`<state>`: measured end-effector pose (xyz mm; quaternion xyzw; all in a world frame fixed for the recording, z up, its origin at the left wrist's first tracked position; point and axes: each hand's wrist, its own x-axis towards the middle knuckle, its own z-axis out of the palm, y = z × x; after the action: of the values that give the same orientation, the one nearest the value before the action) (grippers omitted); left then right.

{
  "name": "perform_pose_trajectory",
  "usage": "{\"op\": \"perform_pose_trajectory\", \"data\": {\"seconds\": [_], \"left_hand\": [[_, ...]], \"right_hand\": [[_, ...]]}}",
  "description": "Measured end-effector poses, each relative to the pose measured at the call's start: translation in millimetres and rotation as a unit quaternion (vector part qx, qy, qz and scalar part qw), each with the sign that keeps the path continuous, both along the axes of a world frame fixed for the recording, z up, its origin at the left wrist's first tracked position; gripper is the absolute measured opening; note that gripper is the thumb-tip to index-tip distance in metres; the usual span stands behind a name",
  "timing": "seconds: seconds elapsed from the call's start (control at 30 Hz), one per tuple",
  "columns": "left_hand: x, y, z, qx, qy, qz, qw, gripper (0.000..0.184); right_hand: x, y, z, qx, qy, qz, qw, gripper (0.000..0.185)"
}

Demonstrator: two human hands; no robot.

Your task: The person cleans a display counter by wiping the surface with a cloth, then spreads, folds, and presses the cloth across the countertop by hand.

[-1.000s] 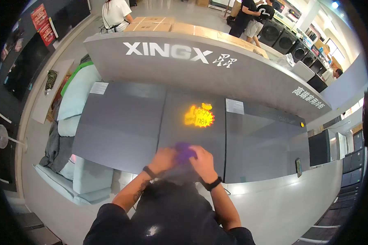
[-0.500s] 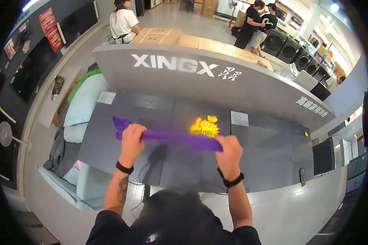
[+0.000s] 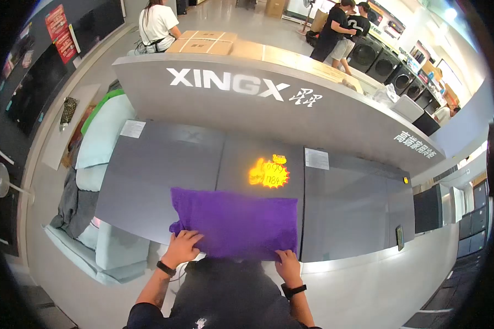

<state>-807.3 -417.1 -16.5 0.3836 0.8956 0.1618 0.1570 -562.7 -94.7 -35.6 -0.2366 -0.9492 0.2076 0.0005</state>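
Observation:
A purple cloth (image 3: 236,222) lies spread out on the dark grey freezer lids (image 3: 159,170), its long near edge towards my body. My left hand (image 3: 183,247) is at the near left corner, with its fingers over the edge and holding it. At the near right corner my right hand (image 3: 288,265) pinches the cloth between thumb and fingers. The left side of the cloth is creased and a small bunch sticks out there. A yellow and red price tag (image 3: 270,173) with handwritten numbers sits just beyond the cloth.
A grey panel lettered XINGX (image 3: 225,85) rises behind the lids, with cardboard boxes (image 3: 202,43) beyond it. A white paper sheet (image 3: 316,158) lies on the lids. Light blue cushions (image 3: 101,134) are piled at left. Several people stand at the back, near washing machines (image 3: 365,55).
The cloth was held stretched as a narrow strip over the lids; now it lies spread flat. Both hands have come back towards my body, still on its corners.

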Motion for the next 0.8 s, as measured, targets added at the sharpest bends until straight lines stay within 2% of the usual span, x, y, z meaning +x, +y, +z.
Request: {"op": "perform_pose_trajectory", "data": {"seconds": [0.03, 0.1, 0.13, 0.2, 0.27, 0.33, 0.37, 0.47, 0.53, 0.57, 0.6, 0.67, 0.8], "left_hand": [[-2, 1, -1, 0.021, 0.004, 0.008, 1.0, 0.05], [-1, 8, -10, 0.054, 0.012, 0.051, 0.997, 0.052], [-4, 18, -17, 0.015, 0.052, 0.087, 0.995, 0.054], [3, 36, -28, -0.065, 0.119, 0.151, 0.979, 0.057], [7, 55, -31, -0.086, 0.104, 0.159, 0.978, 0.06], [9, 82, -44, -0.088, 0.118, 0.187, 0.971, 0.059], [12, 95, -38, -0.082, 0.123, 0.173, 0.974, 0.058], [12, 127, -4, -0.077, -0.049, 0.102, 0.991, 0.056], [21, 136, -17, -0.004, -0.008, 0.054, 0.998, 0.055], [23, 141, -24, 0.036, 0.018, 0.026, 0.999, 0.054], [29, 144, -30, 0.031, 0.034, 0.011, 0.999, 0.054], [39, 144, -39, 0.023, 0.073, -0.013, 0.997, 0.053], [42, 124, -30, 0.026, 0.06, 0.031, 0.997, 0.055]], "right_hand": [[-5, 1, 19, -0.055, -0.076, 0.005, 0.996, 0.045], [-18, 1, 33, -0.045, -0.032, 0.077, 0.996, 0.053], [-30, 1, 36, -0.038, -0.004, 0.11, 0.993, 0.057], [-60, 8, 11, -0.109, 0.052, 0.102, 0.987, 0.063], [-92, 5, -1, -0.05, 0.114, 0.071, 0.99, 0.061], [-102, 5, -15, -0.016, 0.063, 0.058, 0.996, 0.061], [-105, 8, -21, -0.002, 0.037, 0.058, 0.998, 0.061], [-68, 37, -32, 0.048, 0.03, 0.033, 0.998, 0.063], [-34, 58, -36, 0.035, 0.043, -0.025, 0.998, 0.065], [-21, 67, -33, 0.072, 0.005, -0.041, 0.997, 0.065], [-12, 75, -31, 0.11, -0.03, -0.056, 0.992, 0.064], [-1, 83, -29, 0.102, -0.043, -0.069, 0.991, 0.064], [-15, 72, -47, 0.095, -0.04, -0.082, 0.991, 0.067]]}}
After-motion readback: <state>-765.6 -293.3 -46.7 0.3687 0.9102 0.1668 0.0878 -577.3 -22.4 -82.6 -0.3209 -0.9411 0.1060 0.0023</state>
